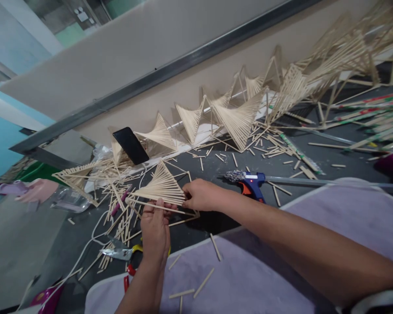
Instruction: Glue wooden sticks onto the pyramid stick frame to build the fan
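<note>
A wooden stick model (163,185), built as a fan of thin sticks inside a frame, is between my two hands above the dark table. My left hand (155,226) grips its lower edge from the front, thumb on top. At the model's right side, my right hand (198,195) is closed with thumb and fingers pinched by the ends of the fan sticks; what exactly lies between the fingertips is hidden. A blue glue gun (253,181) with a foil-wrapped nozzle and a long glue stick lies right of my right hand.
Several finished stick models (239,117) line the wall. A black phone (131,145) leans among them. Scissors (119,253) and loose sticks lie near my left forearm. A purple cloth (249,270) covers the front. Wrapped stick bundles (380,115) lie at right.
</note>
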### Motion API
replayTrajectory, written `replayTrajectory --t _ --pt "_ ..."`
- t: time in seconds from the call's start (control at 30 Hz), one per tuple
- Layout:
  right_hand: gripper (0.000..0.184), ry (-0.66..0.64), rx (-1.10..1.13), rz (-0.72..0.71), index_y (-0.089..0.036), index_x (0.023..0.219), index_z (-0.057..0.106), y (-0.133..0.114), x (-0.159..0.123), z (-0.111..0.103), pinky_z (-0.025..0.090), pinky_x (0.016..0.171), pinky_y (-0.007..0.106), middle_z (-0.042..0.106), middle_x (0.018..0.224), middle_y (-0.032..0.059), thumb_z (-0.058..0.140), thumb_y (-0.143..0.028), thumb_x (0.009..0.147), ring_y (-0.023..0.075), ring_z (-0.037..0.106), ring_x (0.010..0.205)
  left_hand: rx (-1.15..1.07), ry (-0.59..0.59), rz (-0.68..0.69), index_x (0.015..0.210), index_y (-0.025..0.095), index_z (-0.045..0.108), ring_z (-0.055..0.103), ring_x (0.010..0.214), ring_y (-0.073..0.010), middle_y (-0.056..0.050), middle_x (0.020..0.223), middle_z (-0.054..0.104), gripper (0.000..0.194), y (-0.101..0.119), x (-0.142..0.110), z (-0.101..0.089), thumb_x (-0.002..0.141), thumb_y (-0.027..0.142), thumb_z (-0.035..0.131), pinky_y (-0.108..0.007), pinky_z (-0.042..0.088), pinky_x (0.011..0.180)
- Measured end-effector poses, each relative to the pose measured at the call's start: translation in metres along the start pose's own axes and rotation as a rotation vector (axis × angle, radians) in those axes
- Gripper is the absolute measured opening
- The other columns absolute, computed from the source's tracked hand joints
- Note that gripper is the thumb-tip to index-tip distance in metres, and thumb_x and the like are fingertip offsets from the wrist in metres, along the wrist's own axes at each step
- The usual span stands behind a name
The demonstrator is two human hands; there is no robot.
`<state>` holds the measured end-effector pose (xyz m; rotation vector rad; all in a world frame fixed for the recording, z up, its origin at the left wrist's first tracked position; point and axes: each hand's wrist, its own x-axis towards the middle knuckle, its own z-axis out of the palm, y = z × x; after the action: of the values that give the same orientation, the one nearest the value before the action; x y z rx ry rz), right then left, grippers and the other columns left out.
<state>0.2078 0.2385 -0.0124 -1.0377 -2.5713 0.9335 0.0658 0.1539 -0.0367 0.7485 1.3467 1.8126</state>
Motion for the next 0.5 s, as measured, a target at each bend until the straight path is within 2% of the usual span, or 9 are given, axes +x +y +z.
replayTrajectory --t 0.23,0.5 --pt "0.023 0.005 0.012 -0.052 -0.017 0.082 0.069 0.0004 0.0003 -0.0009 0.030 0.051 0.019 0.064 0.070 0.0007 0.058 -0.031 0.068 0.0110 0.051 0.061 -0.028 -0.044 -0.011 0.078 0.015 0.059 0.059 0.055 -0.0094 0.001 0.064 0.062 0.017 -0.0004 0.0008 -0.0015 0.070 0.028 0.068 -0.023 0.050 0.058" --pt "0.021 -0.062 -0.011 -0.134 -0.012 0.077 0.067 -0.0036 -0.0044 -0.0072 0.029 0.053 0.019 0.050 0.056 -0.0046 0.050 -0.025 0.073 0.0085 0.042 0.055 -0.117 -0.111 -0.008 0.075 0.015 0.057 0.058 0.052 -0.0097 0.001 0.061 0.061 0.024 -0.0023 0.0012 -0.0074 0.067 0.033 0.069 -0.024 0.049 0.056"
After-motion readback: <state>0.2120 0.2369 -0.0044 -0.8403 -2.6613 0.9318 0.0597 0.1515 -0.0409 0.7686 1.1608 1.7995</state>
